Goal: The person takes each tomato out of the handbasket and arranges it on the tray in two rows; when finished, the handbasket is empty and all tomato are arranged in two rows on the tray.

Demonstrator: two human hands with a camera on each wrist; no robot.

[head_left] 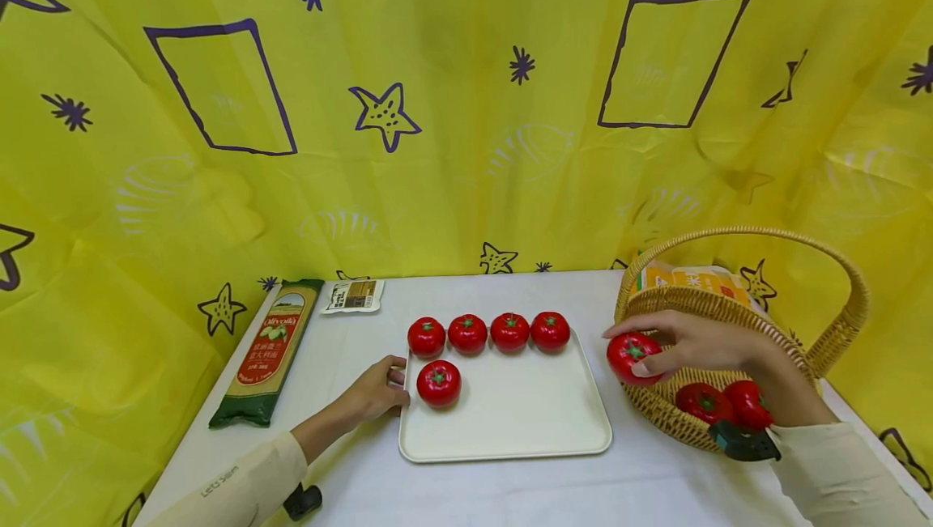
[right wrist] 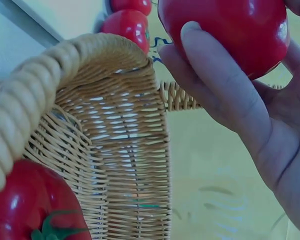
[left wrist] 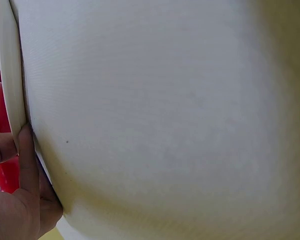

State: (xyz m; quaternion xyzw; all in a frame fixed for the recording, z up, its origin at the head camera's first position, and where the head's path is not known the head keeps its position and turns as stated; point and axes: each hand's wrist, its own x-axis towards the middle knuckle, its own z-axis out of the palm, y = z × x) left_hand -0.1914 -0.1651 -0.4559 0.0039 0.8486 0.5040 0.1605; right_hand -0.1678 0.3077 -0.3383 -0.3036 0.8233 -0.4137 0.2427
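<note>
My right hand [head_left: 696,341] holds a red tomato [head_left: 625,359] above the left rim of the wicker basket [head_left: 652,412]. In the right wrist view the fingers and thumb curl round this tomato [right wrist: 230,30]. Two more red tomatoes [head_left: 705,404] show inside the basket, partly behind the right wrist. The left hand [head_left: 375,393] grips the left edge of a cream rectangular tray [head_left: 525,418]; the left wrist view has its fingers pinching the tray rim [left wrist: 12,70]. On the tray, several tomatoes [head_left: 468,334] line the back edge, and a single tomato [head_left: 439,384] sits in front at the left.
A long green-ended pasta packet [head_left: 266,353] lies at the table's left side. Beside it, at the back, is a small white packet [head_left: 353,296]. An orange-and-white bag [head_left: 700,278] stands behind the basket, whose tall handle [head_left: 838,268] arches up. A yellow patterned curtain [head_left: 452,187] hangs behind the table.
</note>
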